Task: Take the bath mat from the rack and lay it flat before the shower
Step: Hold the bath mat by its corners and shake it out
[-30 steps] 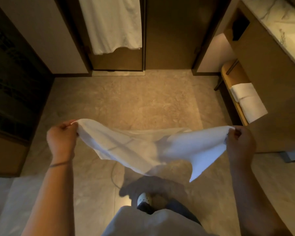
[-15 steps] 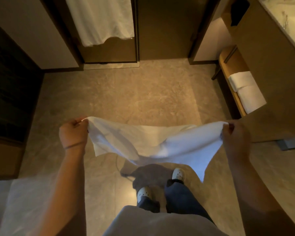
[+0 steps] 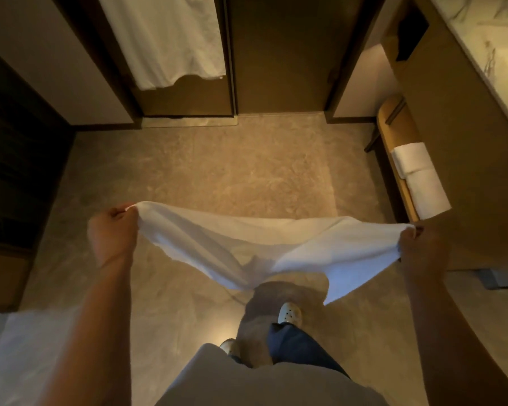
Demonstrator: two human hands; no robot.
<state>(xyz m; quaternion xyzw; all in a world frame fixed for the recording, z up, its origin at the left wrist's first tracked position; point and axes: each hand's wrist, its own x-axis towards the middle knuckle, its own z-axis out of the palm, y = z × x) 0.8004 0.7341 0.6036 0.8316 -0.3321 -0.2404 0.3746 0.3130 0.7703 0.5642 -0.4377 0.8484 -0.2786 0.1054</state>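
Observation:
The white bath mat point(image 3: 247, 247) hangs spread between my two hands, sagging in the middle above the stone floor point(image 3: 217, 171). My left hand point(image 3: 113, 230) pinches its left corner and my right hand point(image 3: 423, 244) pinches its right corner. A loose corner of the mat droops at the lower right. The glass shower door point(image 3: 279, 54) stands straight ahead, with a pale threshold strip point(image 3: 188, 122) at its foot. The wooden rack point(image 3: 399, 148) is on the right under the vanity.
Folded white towels point(image 3: 420, 177) lie on the rack. A white towel point(image 3: 170, 39) hangs on the door at the back left. The marble vanity top point(image 3: 487, 45) runs along the right. My feet point(image 3: 289, 313) stand below the mat; a dark panel lines the left.
I have stepped forward toward the shower door, so the floor and door appear closer. The mat stays stretched between both hands, now pulled a little wider and flatter.

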